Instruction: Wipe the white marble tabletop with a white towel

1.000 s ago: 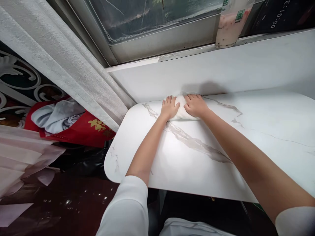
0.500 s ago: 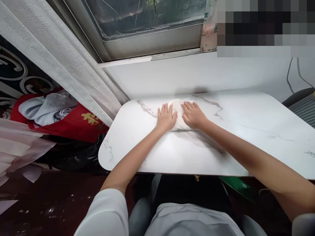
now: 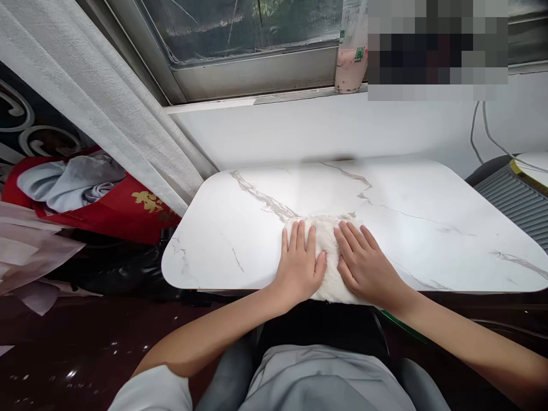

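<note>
A fluffy cream-white cloth (image 3: 329,279) lies on the white marble-patterned table (image 3: 240,228), its near end reaching the front edge. My left hand (image 3: 301,262) rests flat on the cloth's left side, fingers stretched forward. On its right side lies my right hand (image 3: 363,260), also flat with the fingers extended. Both palms press the cloth from above, and a strip of it shows between the two thumbs. The parts under my hands are hidden.
A tall cup with pink contents (image 3: 351,65) stands on the window sill. On the left hang a pale curtain (image 3: 141,120) and a red bag (image 3: 107,202) with grey fabric inside. A ribbed grey object (image 3: 514,194) is at the right, below a cable (image 3: 486,125).
Both hands have drawn the cloth back from the far side of the table to the front edge. The view has shifted slightly to the right.
</note>
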A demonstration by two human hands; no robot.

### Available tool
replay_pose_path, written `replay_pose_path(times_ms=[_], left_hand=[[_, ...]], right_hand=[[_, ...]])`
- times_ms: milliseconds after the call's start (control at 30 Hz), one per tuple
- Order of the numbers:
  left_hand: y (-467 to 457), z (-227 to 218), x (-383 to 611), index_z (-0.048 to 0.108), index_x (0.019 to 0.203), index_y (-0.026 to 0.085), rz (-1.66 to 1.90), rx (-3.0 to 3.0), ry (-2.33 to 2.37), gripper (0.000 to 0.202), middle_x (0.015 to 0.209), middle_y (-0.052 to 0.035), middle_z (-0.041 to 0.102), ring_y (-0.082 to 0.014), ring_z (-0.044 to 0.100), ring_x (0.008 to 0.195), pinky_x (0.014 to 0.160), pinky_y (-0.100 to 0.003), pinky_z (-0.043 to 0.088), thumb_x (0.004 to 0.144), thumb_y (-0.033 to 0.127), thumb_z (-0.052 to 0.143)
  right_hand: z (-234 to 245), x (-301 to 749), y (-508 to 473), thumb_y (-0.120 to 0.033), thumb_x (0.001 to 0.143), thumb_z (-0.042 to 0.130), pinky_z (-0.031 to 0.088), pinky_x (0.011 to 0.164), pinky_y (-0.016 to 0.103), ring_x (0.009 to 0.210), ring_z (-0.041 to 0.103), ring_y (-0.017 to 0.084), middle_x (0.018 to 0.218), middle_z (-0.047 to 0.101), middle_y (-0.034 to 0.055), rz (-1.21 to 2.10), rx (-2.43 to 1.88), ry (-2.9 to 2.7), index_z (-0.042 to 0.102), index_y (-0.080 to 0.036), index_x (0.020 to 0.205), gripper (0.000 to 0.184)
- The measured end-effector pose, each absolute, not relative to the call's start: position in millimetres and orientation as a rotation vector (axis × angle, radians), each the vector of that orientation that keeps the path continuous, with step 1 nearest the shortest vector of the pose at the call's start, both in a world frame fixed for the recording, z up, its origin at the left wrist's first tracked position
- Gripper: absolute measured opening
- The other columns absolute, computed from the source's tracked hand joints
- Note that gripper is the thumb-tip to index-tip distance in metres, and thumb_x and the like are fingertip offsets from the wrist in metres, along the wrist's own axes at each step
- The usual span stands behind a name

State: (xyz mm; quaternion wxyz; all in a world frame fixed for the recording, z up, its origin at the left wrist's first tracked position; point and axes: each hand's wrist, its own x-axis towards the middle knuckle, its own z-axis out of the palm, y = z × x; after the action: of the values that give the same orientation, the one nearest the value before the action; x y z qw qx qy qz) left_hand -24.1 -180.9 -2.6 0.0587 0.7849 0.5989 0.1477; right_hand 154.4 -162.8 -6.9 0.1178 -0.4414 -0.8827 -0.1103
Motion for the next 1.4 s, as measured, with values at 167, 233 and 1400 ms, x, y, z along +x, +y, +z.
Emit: replay_pose_path(times_ms=[167,233,1400], left_hand=[[-170.0,2.6,-18.4,0.031,0.150,0.002,0.319,2.386,1.797,0.061,0.161,-0.0254,0.023,-0.0349,0.012,0.151,0.122,-0.058,0.015,0.101,0.038,0.032],[-152.0,2.2,-16.3,0.032,0.150,0.004,0.319,2.378,1.815,0.060,0.161,-0.0236,0.025,-0.0341,0.014,0.152,0.123,-0.057,0.015,0.101,0.038,0.034],[9.7,-1.5,15.9,0.038,0.150,0.011,0.468,2.290,1.938,0.054,0.161,-0.0146,0.031,-0.0264,0.022,0.151,0.124,-0.046,0.015,0.102,0.034,0.029]], right_hand=[[-5.0,157.0,-151.5,-0.022,0.094,0.033,0.031,0.116,0.053,0.141,0.040,0.035,0.148,0.045,0.0261,-0.341,-1.274,-2.618,0.045,0.005,0.142,0.056],[-3.7,155.3,-133.9,-0.023,0.093,0.032,0.031,0.116,0.053,0.140,0.041,0.036,0.148,0.046,0.0254,-0.331,-1.329,-2.620,0.047,0.004,0.140,0.056],[-7.4,175.5,26.7,-0.025,0.094,0.026,0.026,0.114,0.055,0.144,0.032,0.034,0.153,0.038,0.0259,-0.148,-1.584,-2.474,0.040,0.000,0.144,0.057]])
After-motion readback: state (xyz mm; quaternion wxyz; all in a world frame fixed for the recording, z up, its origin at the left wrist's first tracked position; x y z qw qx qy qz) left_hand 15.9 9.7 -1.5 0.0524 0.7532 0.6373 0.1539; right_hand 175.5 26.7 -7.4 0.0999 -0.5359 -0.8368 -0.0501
